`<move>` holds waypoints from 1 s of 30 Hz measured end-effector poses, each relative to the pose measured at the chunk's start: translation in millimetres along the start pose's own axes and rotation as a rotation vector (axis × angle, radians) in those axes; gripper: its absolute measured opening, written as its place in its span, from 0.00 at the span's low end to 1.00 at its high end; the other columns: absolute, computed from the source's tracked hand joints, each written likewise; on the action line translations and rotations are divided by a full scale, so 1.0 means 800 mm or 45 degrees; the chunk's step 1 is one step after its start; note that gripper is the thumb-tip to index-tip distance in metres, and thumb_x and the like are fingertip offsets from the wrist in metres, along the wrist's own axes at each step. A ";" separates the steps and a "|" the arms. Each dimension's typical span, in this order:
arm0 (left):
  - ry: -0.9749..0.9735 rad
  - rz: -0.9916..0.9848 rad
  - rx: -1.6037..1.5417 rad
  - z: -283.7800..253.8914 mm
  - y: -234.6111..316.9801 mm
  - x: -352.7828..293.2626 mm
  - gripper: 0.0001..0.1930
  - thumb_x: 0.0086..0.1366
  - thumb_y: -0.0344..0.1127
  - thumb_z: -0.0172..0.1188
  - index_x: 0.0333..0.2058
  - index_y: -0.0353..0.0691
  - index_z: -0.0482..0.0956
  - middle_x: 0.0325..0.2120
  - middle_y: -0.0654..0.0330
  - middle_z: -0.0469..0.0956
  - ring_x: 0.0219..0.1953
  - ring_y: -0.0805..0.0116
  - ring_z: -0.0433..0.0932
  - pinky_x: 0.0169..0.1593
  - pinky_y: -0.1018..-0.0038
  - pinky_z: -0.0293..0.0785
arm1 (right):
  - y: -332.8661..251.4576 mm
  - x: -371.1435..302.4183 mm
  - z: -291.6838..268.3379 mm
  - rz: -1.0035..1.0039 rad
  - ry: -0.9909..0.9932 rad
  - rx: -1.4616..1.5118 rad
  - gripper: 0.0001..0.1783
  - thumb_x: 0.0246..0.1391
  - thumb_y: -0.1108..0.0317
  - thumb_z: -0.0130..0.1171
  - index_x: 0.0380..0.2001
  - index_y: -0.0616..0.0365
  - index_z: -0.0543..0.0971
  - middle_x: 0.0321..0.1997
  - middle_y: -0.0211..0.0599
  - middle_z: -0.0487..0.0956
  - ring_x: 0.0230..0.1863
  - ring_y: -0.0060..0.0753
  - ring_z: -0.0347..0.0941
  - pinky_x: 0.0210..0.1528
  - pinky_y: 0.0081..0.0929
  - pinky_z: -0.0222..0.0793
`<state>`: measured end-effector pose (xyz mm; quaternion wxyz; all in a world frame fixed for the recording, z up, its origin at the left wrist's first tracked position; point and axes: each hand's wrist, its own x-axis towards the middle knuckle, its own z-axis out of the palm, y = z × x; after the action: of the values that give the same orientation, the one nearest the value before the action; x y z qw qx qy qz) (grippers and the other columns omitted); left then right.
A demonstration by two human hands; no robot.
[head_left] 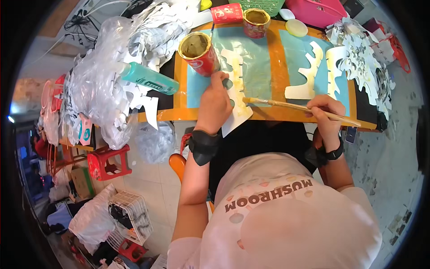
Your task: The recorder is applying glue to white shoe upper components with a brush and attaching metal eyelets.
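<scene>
My left hand (214, 102) is at the left edge of a white cut-out piece (237, 115) with notched sides, its fingers closed against the piece. Yellowish smears mark the piece, and its lower end reaches the table's near edge. In my right hand (328, 117) is a long, thin wooden-handled brush (291, 105); its tip touches the right side of the piece. Just beyond my left hand stands a red can (206, 62) with brownish paste inside. Two more notched cut-outs lie to the right, one smeared yellow (309, 74) and one narrower (332, 71).
A turquoise bottle (150, 78) lies beside piled white cut-outs (156, 33) and clear plastic (105, 80) at left. A second paste can (256, 30), a round lid (296, 28) and a pink basket (316, 13) are at the back. More cut-outs (358, 58) heap at right.
</scene>
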<state>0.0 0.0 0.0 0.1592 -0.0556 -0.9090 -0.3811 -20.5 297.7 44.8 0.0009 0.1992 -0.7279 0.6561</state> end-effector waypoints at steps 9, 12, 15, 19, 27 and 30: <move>0.044 0.032 0.018 0.002 -0.005 0.000 0.19 0.61 0.17 0.48 0.51 0.32 0.61 0.44 0.44 0.79 0.37 0.48 0.80 0.42 0.62 0.75 | -0.002 0.000 -0.003 0.005 0.002 0.049 0.04 0.50 0.80 0.55 0.27 0.67 0.79 0.25 0.35 0.79 0.25 0.22 0.77 0.29 0.19 0.75; 0.046 0.030 0.020 0.003 -0.004 0.000 0.19 0.61 0.17 0.48 0.51 0.32 0.61 0.45 0.44 0.79 0.38 0.47 0.80 0.42 0.62 0.75 | -0.002 0.002 -0.006 0.024 -0.009 0.082 0.04 0.50 0.80 0.55 0.27 0.68 0.79 0.25 0.36 0.79 0.25 0.23 0.77 0.29 0.19 0.76; 0.047 0.024 0.012 0.003 -0.004 0.000 0.18 0.61 0.17 0.47 0.50 0.33 0.62 0.45 0.44 0.79 0.39 0.47 0.80 0.43 0.61 0.75 | 0.003 0.007 -0.011 0.005 0.063 0.204 0.04 0.52 0.80 0.55 0.29 0.68 0.78 0.26 0.37 0.79 0.26 0.24 0.78 0.30 0.19 0.76; 0.065 0.047 0.015 0.004 -0.005 0.000 0.18 0.61 0.17 0.47 0.50 0.32 0.62 0.45 0.44 0.78 0.40 0.46 0.80 0.43 0.61 0.75 | -0.003 0.031 0.012 -0.041 0.152 0.035 0.04 0.55 0.80 0.55 0.32 0.68 0.78 0.27 0.36 0.80 0.28 0.25 0.79 0.35 0.19 0.77; 0.040 0.018 0.001 0.002 -0.003 -0.001 0.19 0.60 0.17 0.48 0.51 0.33 0.62 0.45 0.45 0.78 0.38 0.46 0.80 0.42 0.61 0.75 | 0.004 0.045 0.019 -0.153 0.017 -0.252 0.04 0.51 0.79 0.57 0.30 0.66 0.80 0.24 0.33 0.79 0.25 0.19 0.76 0.29 0.16 0.71; 0.042 0.017 0.004 0.003 -0.004 -0.001 0.20 0.60 0.17 0.48 0.51 0.33 0.61 0.45 0.45 0.78 0.38 0.47 0.80 0.42 0.61 0.75 | -0.003 0.046 0.022 -0.171 -0.013 -0.279 0.04 0.49 0.80 0.57 0.29 0.65 0.80 0.23 0.33 0.79 0.25 0.19 0.76 0.29 0.17 0.70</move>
<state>-0.2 -0.9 -4.1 0.1767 -0.0552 -0.9065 -0.3796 -48.8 270.6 54.2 0.0630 0.2495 -0.7804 0.5699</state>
